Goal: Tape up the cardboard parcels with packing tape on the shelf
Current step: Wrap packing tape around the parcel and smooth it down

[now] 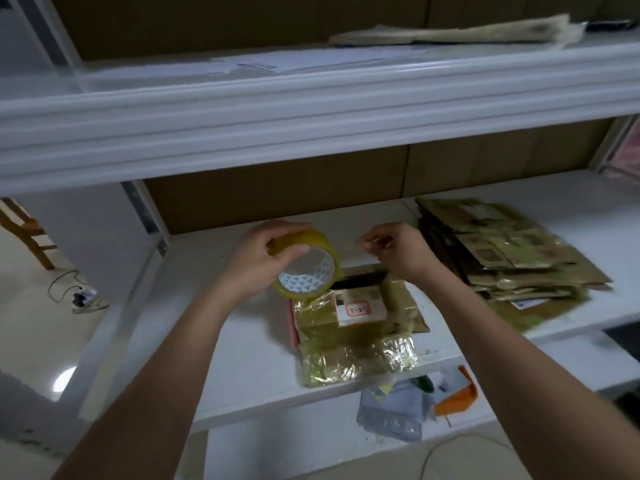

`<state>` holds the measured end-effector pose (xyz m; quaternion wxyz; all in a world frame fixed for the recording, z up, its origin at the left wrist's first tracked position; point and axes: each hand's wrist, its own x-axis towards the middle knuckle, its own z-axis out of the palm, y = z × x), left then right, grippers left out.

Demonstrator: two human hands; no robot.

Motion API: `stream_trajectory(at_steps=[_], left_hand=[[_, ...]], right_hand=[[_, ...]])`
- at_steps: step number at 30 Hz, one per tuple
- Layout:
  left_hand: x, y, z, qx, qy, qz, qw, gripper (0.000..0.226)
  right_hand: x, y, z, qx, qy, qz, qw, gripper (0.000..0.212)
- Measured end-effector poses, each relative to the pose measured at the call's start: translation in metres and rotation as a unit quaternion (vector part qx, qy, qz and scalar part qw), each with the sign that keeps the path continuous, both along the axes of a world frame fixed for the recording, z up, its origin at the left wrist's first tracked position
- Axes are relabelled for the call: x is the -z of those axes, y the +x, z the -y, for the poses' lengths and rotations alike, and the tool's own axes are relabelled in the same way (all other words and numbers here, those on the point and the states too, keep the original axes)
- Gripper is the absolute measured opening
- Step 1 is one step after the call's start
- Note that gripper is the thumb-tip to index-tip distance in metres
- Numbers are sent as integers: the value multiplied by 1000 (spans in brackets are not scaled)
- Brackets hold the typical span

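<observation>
White metal shelving [311,126] with brown backing board [277,199], glossy pale floor [34,323], wooden chair [27,230] at left.

A: Non-task stuff? Wooden chair [26,230] far left, power strip with cable [81,294] on the floor near it.
B: Lower shelf: grey plastic bags [389,415], orange item [459,398] beside them. Top shelf: flat papers [460,31].

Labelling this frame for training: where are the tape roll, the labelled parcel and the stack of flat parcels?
tape roll [323,247], head view, yellow outer band.
labelled parcel [358,310], head view, white label.
stack of flat parcels [502,244], head view, top sheet.
</observation>
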<state>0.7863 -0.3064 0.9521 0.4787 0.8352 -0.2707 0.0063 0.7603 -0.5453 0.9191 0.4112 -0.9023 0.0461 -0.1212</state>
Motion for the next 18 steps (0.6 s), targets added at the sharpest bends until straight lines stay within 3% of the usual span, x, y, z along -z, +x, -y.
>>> stream_trajectory(at_steps=[4, 7, 12, 18], left_hand=[[25, 8, 24, 30, 38, -32, 998, 30], [42, 7, 28, 25, 26, -56, 998, 35], [66, -8, 22, 12, -83, -173, 981, 58], [87, -13, 22, 10, -63, -200, 978, 50]], right_hand=[[28, -16, 25, 31, 7, -21, 999, 29], [45, -22, 36, 50, 120, -55, 990, 46], [64, -28, 42, 75, 264, -50, 960, 25], [82, -33, 40, 122, 350, 21, 929, 22]])
